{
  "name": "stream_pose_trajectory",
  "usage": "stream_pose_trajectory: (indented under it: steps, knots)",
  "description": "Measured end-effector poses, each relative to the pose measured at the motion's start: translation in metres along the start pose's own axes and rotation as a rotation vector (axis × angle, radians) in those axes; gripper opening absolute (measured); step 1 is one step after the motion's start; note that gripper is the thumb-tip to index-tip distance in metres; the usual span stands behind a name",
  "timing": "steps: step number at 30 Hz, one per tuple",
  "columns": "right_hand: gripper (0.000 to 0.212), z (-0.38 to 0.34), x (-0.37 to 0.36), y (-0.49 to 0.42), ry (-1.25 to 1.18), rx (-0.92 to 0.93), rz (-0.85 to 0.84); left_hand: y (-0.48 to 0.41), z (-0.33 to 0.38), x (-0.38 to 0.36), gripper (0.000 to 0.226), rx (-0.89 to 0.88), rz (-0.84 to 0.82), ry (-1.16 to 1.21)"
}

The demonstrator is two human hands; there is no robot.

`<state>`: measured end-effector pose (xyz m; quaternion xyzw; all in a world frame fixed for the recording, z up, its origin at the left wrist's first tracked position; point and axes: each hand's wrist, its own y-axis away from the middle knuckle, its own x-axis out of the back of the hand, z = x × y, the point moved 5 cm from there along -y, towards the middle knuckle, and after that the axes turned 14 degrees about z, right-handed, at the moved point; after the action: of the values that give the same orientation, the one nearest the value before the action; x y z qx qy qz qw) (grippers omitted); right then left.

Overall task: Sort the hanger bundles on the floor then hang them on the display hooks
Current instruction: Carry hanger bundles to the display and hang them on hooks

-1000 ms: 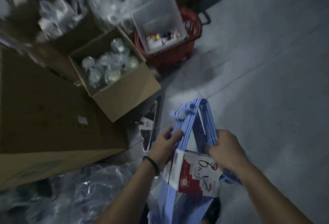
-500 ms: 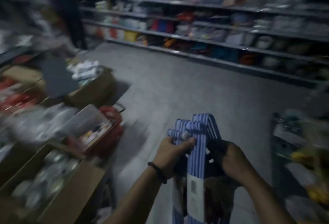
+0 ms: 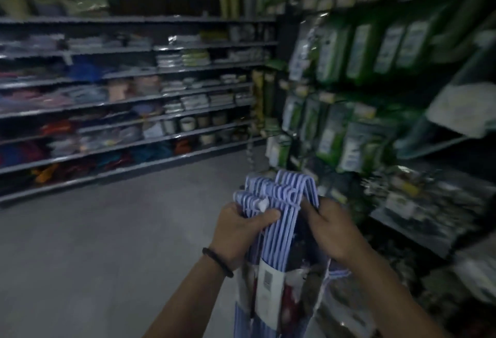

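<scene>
Both forearms reach toward 12 o'clock; left hand and right hand grip the hanger bundle, fingers curled.

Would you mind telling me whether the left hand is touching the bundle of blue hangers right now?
Touching. The head view shows the left hand gripping the hanger bundle just below the hooks, with its thumb pressed across the blue bars.
</scene>
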<state>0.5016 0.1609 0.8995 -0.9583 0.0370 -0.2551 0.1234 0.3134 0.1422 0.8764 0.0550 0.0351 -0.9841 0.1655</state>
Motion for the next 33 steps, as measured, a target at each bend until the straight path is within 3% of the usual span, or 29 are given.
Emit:
stream_pose_trajectory:
  steps: [3, 7, 14, 19, 25, 29, 33]
  knots:
    - [0.075, 0.024, 0.076, 0.000, -0.141, -0.092, 0.160, 0.001, 0.021, -0.074, 0.020, -0.051, -0.146, -0.047]
    - [0.059, 0.043, 0.183, 0.000, -0.248, -0.126, 0.358, 0.008, 0.050, -0.172, 0.027, -0.067, -0.304, -0.071]
    - [0.050, 0.067, 0.343, 0.023, -0.216, -0.038, 0.569, 0.040, 0.095, -0.330, 0.014, -0.042, -0.635, -0.007]
    - [0.043, 0.086, 0.415, 0.051, -0.193, -0.068, 0.697, 0.065, 0.117, -0.410, 0.044, 0.017, -0.728, 0.054]
    - [0.066, 0.085, 0.462, 0.069, -0.024, -0.042, 0.864, 0.067, 0.150, -0.472, 0.030, -0.176, -0.751, 0.059]
    - [0.054, 0.075, 0.480, 0.060, 0.174, -0.071, 0.961, 0.041, 0.180, -0.503, 0.032, -0.324, -0.763, 0.039]
    - [0.051, 0.072, 0.492, 0.031, 0.332, -0.172, 1.021, 0.010, 0.212, -0.538, 0.042, -0.707, -0.829, -0.115]
